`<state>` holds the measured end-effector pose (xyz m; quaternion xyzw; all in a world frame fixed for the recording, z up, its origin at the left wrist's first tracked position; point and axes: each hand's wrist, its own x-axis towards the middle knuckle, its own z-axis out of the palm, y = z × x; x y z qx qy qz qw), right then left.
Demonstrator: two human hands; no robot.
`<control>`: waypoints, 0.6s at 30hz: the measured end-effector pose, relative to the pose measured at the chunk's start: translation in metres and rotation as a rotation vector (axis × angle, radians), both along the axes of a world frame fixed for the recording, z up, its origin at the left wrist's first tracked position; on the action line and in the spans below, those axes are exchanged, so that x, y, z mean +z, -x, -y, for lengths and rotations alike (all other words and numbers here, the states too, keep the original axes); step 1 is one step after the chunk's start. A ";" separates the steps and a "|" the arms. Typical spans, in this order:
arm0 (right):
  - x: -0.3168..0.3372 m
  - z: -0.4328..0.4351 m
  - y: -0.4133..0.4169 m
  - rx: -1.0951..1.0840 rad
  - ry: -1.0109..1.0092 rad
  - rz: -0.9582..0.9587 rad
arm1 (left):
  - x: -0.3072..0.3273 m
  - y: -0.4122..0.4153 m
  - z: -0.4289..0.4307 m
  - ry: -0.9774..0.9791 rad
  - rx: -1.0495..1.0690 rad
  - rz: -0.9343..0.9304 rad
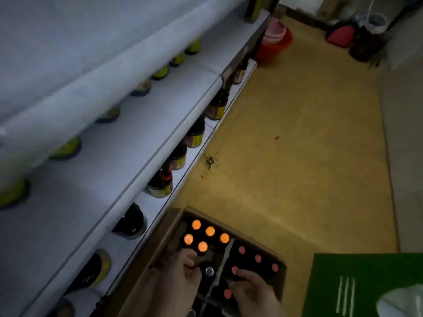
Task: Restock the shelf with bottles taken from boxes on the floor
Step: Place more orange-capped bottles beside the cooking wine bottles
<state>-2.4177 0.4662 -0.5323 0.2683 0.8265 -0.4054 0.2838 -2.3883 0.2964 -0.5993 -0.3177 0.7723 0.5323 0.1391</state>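
Observation:
An open cardboard box [259, 246] stands on the floor against the shelf's foot. A divider splits it: several orange-capped bottles [210, 231] fill the left half, several red-capped bottles [258, 258] the right. My left hand [183, 268] curls round a dark bottle with a shiny top [209, 271] in the left half. My right hand [254, 291] reaches into the right half, fingertips closing on the neck of a red-capped bottle [235, 269]. The white lower shelf [158, 205] holds a row of dark labelled bottles [160, 183].
The upper shelf [128, 133] carries yellow-labelled jars [66, 148] along its back. A green carton [366, 284] sits at the lower right. A red bucket [272, 48] stands at the shelf's far end. Bare yellow floor [297, 145] stretches beyond the box.

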 end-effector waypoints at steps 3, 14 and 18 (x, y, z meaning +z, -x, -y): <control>-0.068 0.007 0.014 0.185 -0.056 -0.003 | -0.056 0.018 -0.001 0.071 -0.053 0.046; -0.234 0.039 0.046 0.582 -0.308 -0.094 | -0.194 0.070 0.020 0.386 -0.289 0.026; -0.253 0.045 0.056 0.654 -0.351 -0.094 | -0.205 0.076 0.023 0.482 -0.391 0.034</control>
